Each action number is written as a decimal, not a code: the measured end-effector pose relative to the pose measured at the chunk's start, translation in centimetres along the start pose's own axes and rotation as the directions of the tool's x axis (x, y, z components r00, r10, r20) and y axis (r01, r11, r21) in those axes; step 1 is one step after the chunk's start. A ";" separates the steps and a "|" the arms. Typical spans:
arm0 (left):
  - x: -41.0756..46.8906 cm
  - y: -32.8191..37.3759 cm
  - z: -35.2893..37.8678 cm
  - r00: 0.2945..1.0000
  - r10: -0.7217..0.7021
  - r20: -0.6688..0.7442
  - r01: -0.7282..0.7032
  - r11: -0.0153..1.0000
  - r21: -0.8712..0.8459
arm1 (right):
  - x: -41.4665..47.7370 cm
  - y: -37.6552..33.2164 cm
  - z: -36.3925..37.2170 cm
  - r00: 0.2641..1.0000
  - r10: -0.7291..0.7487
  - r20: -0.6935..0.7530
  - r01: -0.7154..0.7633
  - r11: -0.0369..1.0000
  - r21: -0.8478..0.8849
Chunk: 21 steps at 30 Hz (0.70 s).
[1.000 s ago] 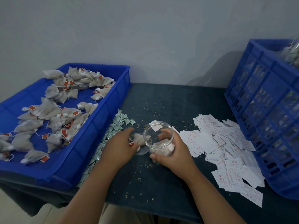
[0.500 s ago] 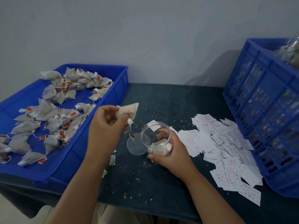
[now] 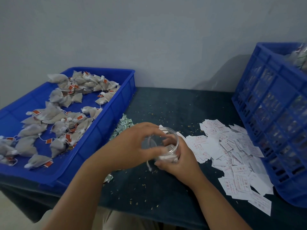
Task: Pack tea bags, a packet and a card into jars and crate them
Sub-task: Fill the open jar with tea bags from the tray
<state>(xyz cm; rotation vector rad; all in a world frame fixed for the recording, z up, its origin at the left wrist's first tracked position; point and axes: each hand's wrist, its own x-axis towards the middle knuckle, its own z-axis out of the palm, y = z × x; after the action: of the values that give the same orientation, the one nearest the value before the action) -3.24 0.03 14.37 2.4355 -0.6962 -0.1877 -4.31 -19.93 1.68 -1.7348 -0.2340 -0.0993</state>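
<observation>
A clear plastic jar [image 3: 172, 143] stands on the dark table, tilted slightly toward me, with my right hand [image 3: 181, 161] gripping it from the right. White tea bags [image 3: 167, 156] lie inside it, and a string [image 3: 149, 165] hangs outside at its near left. My left hand [image 3: 132, 146] is blurred and lies across the jar's mouth, fingers at the far rim, thumb at the near rim. Whether it holds a tea bag is hidden. Loose tea bags [image 3: 54, 117] fill the blue tray [image 3: 99, 138] on the left.
Small green-and-white packets [image 3: 123, 125] lie beside the tray, one packet [image 3: 108, 177] under my left forearm. White printed cards [image 3: 232, 146] are heaped right of the jar. A tall blue crate [image 3: 274, 122] stands at the right edge. Tea crumbs dot the table.
My left hand lifted a tea bag from the table, raised it, then dropped to the jar's mouth. The tea bag is out of sight now. My right hand kept its grip on the jar.
</observation>
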 end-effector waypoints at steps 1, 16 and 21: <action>-0.5 -0.5 -0.2 0.996 0.008 0.083 -0.013 0.998 0.054 | 0.0 0.0 0.1 1.000 0.005 0.008 -0.005 1.000 -0.005; 0.6 0.2 1.0 0.988 -0.038 -0.147 0.025 0.996 -0.091 | -0.2 0.1 0.2 0.998 0.028 0.048 -0.027 1.000 -0.009; 0.1 0.1 -1.8 0.928 -0.125 -0.352 0.071 0.984 -0.165 | -0.4 0.2 0.2 0.998 0.034 0.044 -0.033 0.999 -0.011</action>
<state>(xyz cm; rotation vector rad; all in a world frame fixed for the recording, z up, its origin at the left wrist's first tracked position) -2.66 0.76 15.89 2.2746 -0.3808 0.1632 -4.61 -19.82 1.36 -1.7516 -0.2373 -0.0376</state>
